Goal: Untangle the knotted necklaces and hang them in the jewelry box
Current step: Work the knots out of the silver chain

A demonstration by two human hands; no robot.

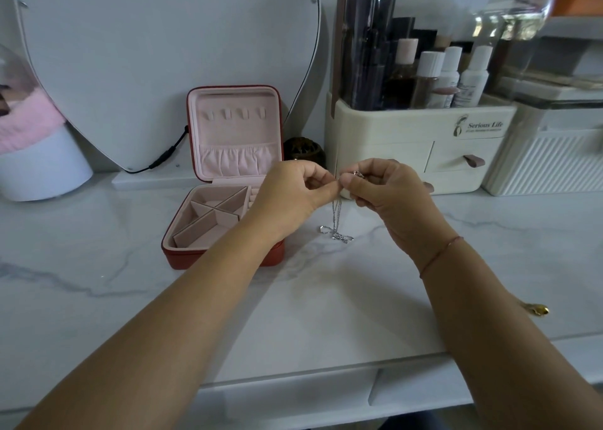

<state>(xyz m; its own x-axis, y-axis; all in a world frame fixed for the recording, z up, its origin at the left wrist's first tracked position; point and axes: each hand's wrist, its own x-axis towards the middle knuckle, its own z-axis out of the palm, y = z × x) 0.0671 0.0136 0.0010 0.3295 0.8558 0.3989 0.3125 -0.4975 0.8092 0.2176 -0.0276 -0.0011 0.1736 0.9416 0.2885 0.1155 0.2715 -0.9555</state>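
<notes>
A thin silver necklace [336, 214] hangs between my two hands above the marble table, its knotted lower end [336, 233] lying on the surface. My left hand [293, 194] pinches the chain near the top with thumb and fingers. My right hand [388, 194] pinches it right beside the left, with a small pendant or clasp [359, 174] showing above its fingers. The red jewelry box [225, 181] stands open just left of my hands. Its pink lid [235, 132] has small hooks, all bare, and an elastic pocket. Its tray holds divided compartments.
A cream cosmetics organiser [421, 142] with bottles and drawers stands behind my right hand. A heart-shaped mirror [163, 54] with a black cable leans at the back left. A white pot with pink fluff [39, 155] sits far left. A gold object [540, 309] lies right.
</notes>
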